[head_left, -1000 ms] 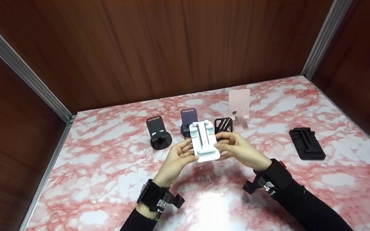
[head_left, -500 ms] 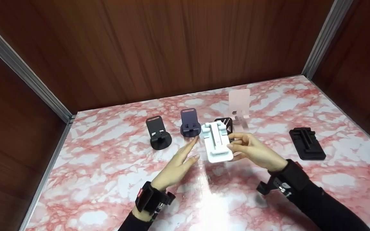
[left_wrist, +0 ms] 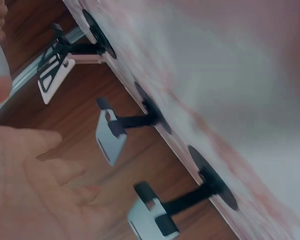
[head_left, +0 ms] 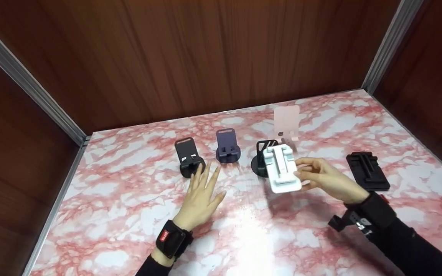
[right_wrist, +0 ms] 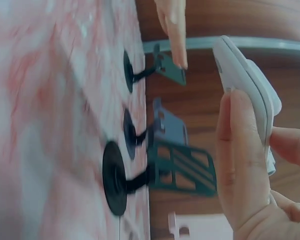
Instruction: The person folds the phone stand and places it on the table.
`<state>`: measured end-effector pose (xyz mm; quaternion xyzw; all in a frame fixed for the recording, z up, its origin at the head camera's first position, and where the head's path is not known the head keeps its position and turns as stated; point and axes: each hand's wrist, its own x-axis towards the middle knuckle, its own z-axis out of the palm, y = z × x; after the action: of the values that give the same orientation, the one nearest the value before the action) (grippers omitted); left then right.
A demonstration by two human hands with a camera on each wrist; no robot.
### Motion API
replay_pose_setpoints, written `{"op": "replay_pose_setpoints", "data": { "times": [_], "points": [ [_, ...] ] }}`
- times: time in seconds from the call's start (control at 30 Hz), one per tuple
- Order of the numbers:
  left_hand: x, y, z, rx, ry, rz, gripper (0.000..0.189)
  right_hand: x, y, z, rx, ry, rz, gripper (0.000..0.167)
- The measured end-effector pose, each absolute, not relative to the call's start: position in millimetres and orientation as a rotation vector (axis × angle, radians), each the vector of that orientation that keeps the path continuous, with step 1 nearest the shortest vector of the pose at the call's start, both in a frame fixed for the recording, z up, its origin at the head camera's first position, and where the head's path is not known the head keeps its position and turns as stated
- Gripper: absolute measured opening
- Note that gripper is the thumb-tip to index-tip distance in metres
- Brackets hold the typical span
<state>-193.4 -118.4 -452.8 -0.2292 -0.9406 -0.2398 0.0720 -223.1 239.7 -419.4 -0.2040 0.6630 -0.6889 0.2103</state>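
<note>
A folded white phone stand (head_left: 282, 170) is held up above the table by my right hand (head_left: 322, 178), thumb on its front and fingers behind its right edge. The right wrist view shows the same white phone stand (right_wrist: 250, 80) edge-on in the grip. My left hand (head_left: 198, 199) has its fingers spread and holds nothing. Its fingertips overlap the base of a black phone stand (head_left: 186, 149) in the head view. A purple phone stand (head_left: 226, 142) stands between the hands, farther back. Behind the white one, a black slotted phone stand (head_left: 260, 163) is partly hidden.
A pink phone stand (head_left: 286, 120) stands at the back right. Another folded black phone stand (head_left: 367, 170) lies flat on the marbled table (head_left: 129, 214) at the right. Wooden panels (head_left: 190, 57) enclose the back and sides.
My left hand has let go of the white phone stand, moved left and spread its fingers. My right hand has carried the stand to the right.
</note>
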Motion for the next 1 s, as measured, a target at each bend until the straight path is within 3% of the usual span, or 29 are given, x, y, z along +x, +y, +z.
{"op": "replay_pose_setpoints", "data": {
  "times": [0.47, 1.0],
  "points": [
    [-192, -140, -460, -0.605, -2.868, -0.660, 0.061, -231, 313, -405, -0.403, 2.032, -2.009, 0.026],
    [-189, -148, -462, -0.564, -2.843, -0.657, 0.060, -247, 350, -427, -0.091, 2.415, -1.537, 0.039]
  ]
}}
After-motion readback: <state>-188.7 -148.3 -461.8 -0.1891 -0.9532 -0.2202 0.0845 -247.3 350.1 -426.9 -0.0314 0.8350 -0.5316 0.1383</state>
